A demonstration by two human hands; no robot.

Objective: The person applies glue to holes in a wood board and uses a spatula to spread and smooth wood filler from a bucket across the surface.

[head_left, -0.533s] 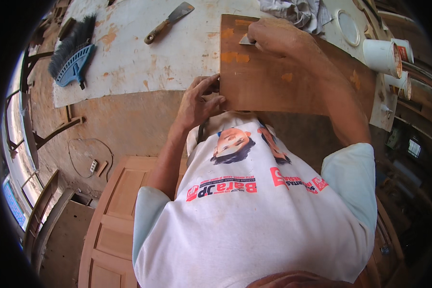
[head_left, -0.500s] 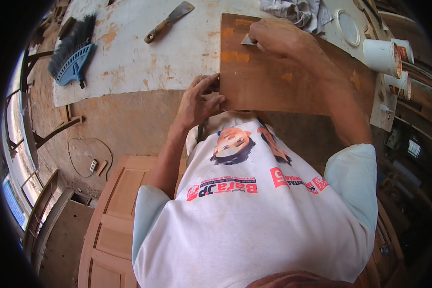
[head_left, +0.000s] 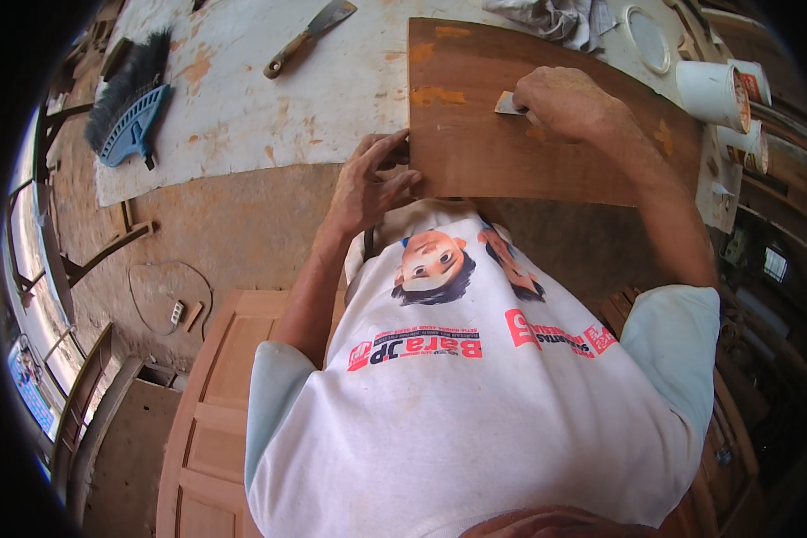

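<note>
A brown wooden board with orange filler patches lies on the white-topped workbench, its near edge by my waist. My right hand is closed round a putty knife, whose pale blade shows at the fingertips over the board's middle, beside a small filler patch. The rest of this tool is hidden in the hand. At the board's left edge, my left hand grips the near corner, thumb and fingers bent about it. A second putty knife with a wooden handle lies farther left on the bench.
A blue brush head with dark bristles rests at the bench's left. White tubs, a round lid and a crumpled grey cloth are at the far right. Below stands a panelled wooden door; a cable with a socket lies on the floor.
My right hand has drawn the putty knife toward me and to the right, from the upper left filler patches to the board's middle. My left hand stays at the corner.
</note>
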